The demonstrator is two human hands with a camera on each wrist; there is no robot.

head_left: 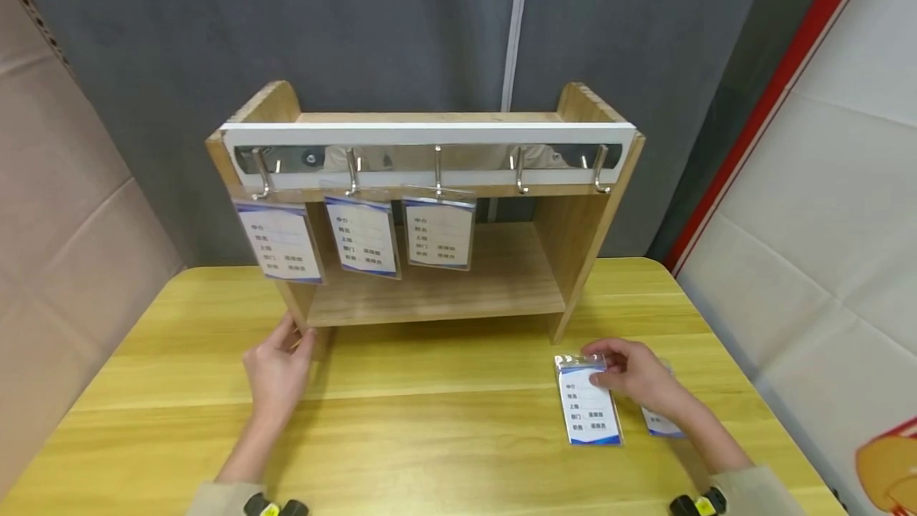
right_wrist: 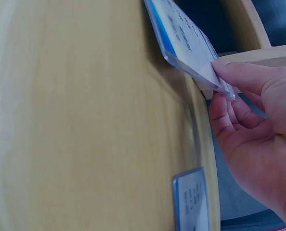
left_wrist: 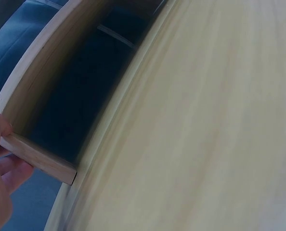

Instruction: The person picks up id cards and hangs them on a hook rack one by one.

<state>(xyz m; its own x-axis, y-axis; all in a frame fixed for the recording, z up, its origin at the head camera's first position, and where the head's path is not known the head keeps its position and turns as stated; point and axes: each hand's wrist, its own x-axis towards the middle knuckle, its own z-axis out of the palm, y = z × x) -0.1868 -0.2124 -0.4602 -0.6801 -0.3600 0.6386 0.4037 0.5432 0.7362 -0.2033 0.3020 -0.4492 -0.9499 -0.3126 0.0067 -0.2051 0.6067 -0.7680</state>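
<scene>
My right hand (head_left: 634, 373) pinches a badge holder (head_left: 589, 404) with a white, blue-edged card by its right side, thumb on the face. In the right wrist view the badge holder (right_wrist: 188, 43) is tilted above the table, with the thumb (right_wrist: 244, 74) on its near edge. A second badge holder (head_left: 661, 422) lies flat, partly hidden under the right forearm. My left hand (head_left: 278, 365) grips the bottom of the left side panel of a wooden shelf (head_left: 437, 293). In the left wrist view its fingers (left_wrist: 18, 175) curl under the panel's end (left_wrist: 42, 161).
A hook rail (head_left: 430, 158) with several metal hooks runs along the shelf's upper front. Three badge holders hang at the left and middle hooks: one left (head_left: 279, 241), one beside it (head_left: 363, 236), one in the middle (head_left: 439, 233). A grey curtain (head_left: 401, 30) stands behind the table (head_left: 430, 436).
</scene>
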